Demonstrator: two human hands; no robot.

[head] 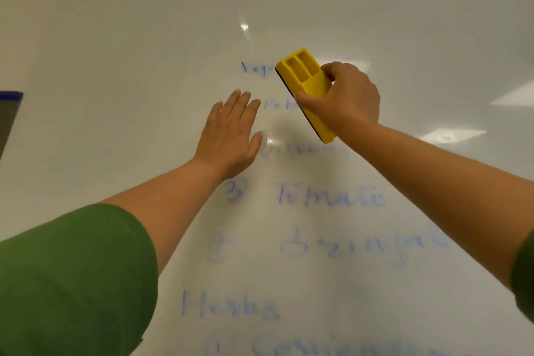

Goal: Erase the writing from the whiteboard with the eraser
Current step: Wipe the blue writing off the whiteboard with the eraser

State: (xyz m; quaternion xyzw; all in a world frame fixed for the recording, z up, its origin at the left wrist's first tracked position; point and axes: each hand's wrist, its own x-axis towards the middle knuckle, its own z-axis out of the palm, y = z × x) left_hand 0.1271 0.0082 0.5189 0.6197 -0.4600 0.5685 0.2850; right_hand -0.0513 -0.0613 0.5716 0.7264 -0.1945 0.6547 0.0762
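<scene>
White whiteboard (144,52) filled my view, blue writing (329,199) reading "Tomato" and "Herbs" below my hands. My right hand (346,101) clamped the yellow eraser (306,87), tilted, felt edge against the board beside a half-wiped word. My left hand (231,136) lay flat, fingers spread. Bare board stretched above both.

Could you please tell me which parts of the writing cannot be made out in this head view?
- Top word: its end hidden behind the eraser.
- Second line: covered by both hands, left hand, right hand.
- Bottom line: cut by the frame edge, blurred.
</scene>
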